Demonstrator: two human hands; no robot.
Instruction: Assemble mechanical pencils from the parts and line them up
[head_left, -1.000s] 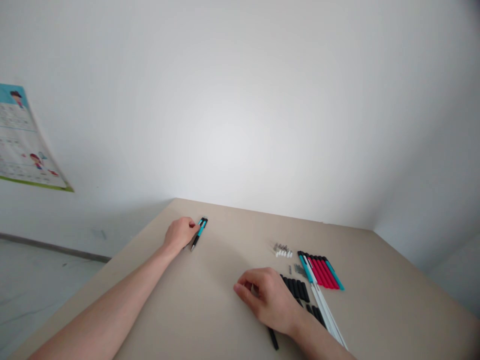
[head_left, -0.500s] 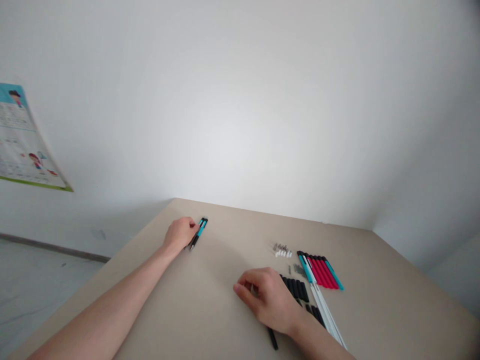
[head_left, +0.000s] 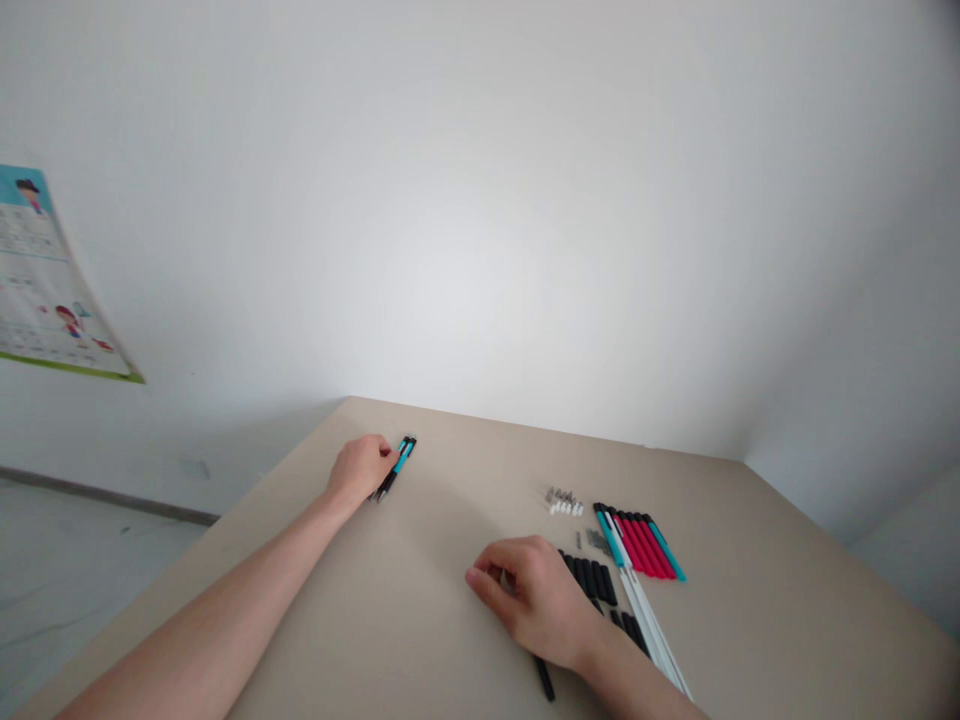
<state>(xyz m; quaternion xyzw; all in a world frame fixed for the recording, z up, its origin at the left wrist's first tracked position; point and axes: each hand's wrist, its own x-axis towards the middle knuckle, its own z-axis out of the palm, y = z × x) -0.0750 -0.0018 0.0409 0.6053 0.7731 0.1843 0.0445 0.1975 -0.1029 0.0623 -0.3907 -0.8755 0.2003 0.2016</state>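
My left hand [head_left: 360, 467] reaches far out over the beige table [head_left: 420, 620], its fingers curled on a teal-and-black pen [head_left: 397, 464] lying beside a second such pen. My right hand [head_left: 536, 597] rests curled on the table near the middle, knuckles up, with nothing visible in it. Right of it lie black pen grips [head_left: 592, 578], white refill tubes [head_left: 646, 622], and a row of red and teal pen barrels [head_left: 641, 542]. A black part [head_left: 545, 678] lies under my right wrist.
Small white and metal parts [head_left: 566, 501] sit in a cluster behind the barrels. A white wall rises behind the table, with a poster [head_left: 45, 290] at far left. The floor drops off left of the table edge.
My left hand has nudged the pen slightly so that it lies closer to the second pen. My right hand has stayed put.
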